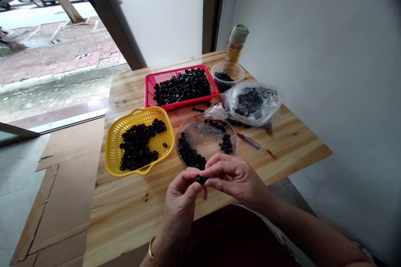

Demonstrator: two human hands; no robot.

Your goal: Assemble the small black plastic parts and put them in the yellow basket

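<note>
Between the fingertips of both hands is a small round black part, partly hidden by the fingers. My left hand pinches it from the left, and my right hand closes on it from the right with thumb and forefinger. Just beyond the hands lies a clear round tray with black parts along its sides and thin silvery pins in the middle. To the left, a yellow basket holds many black pieces.
Farther back on the wooden table stand a red basket of black discs, a clear tub, a bottle and a plastic bag of dark parts. A small screwdriver lies right of the tray. A wall rises on the right.
</note>
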